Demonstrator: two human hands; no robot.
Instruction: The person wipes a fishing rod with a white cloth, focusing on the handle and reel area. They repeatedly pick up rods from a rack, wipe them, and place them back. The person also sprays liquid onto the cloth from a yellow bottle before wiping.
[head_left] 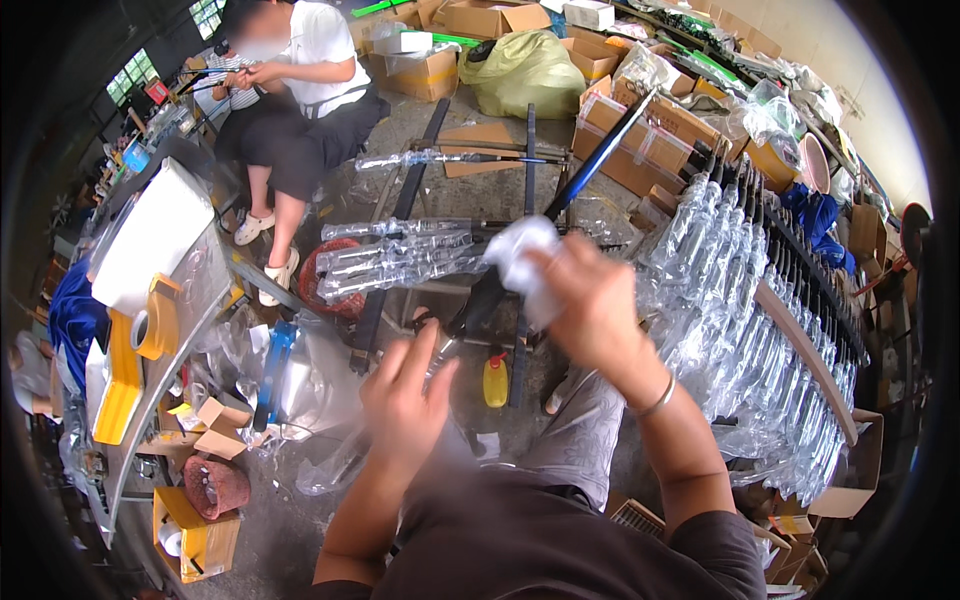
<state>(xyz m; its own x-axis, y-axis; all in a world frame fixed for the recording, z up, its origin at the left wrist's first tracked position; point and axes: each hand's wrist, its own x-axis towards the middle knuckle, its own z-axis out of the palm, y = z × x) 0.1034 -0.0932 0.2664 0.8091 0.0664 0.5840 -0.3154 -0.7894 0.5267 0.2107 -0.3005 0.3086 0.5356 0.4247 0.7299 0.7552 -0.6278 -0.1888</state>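
A dark fishing rod [598, 160] with a blue, glossy section runs slantwise from the upper right down toward my left hand. My right hand [590, 305] is closed on a crumpled white cloth [524, 250], which is pressed round the rod's middle. Lower down, my left hand [408, 392] curls at the rod's butt end, where clear plastic shows by the fingers; it is somewhat blurred. Left of the rod, several plastic-sleeved rods [400, 255] lie across a dark metal rack [410, 180].
At the right, many plastic-sleeved rods [740, 290] stand in a row. A yellow bottle [495, 382] with a red cap is below the rack. Another person [310, 75] sits at the upper left, holding thin rods. Cardboard boxes [630, 140] and a red basket [216, 487] stand around.
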